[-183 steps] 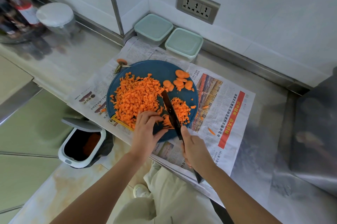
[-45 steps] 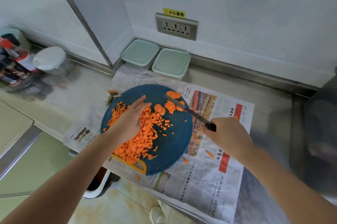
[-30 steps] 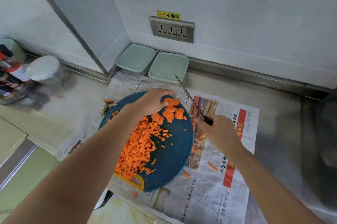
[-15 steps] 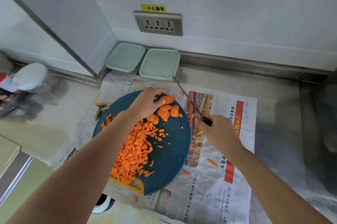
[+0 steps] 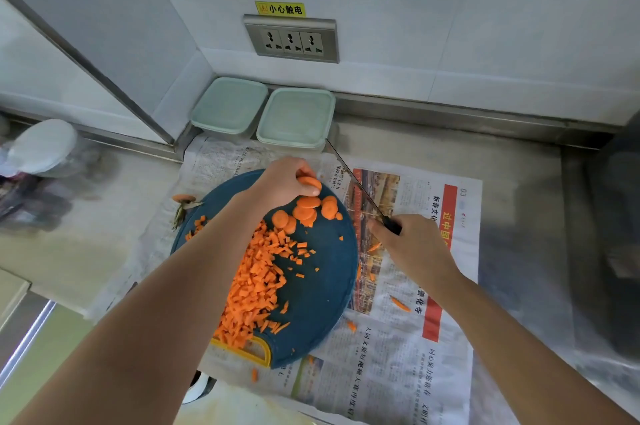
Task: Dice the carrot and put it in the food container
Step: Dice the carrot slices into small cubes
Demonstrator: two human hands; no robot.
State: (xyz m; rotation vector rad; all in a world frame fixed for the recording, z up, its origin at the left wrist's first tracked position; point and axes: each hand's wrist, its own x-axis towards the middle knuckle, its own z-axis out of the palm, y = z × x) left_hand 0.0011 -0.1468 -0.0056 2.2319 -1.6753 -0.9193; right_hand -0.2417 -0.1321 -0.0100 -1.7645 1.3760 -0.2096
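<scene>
Your left hand pinches a round carrot slice between thumb and fingers, at the far edge of the cutting board. Just below that hand, a few more round slices lie in a small cluster. From there the diced carrot runs in a heap back along your left forearm, toward the board's yellow-rimmed handle slot.

Your right hand, off the board's right side and over the newspaper, is closed around the dark handle of the knife. The thin blade points up and away from that hand, its tip near the corner of the right-hand container; whether it touches cannot be told.

Two pale green food containers sit side by side beyond your left hand, against the wall, lids on. Stray carrot bits lie on the newspaper below your right hand. The cut-off carrot top lies left of your left wrist, just off the board. A wall socket sits above the containers, and a white-lidded jar stands well off to your left.
</scene>
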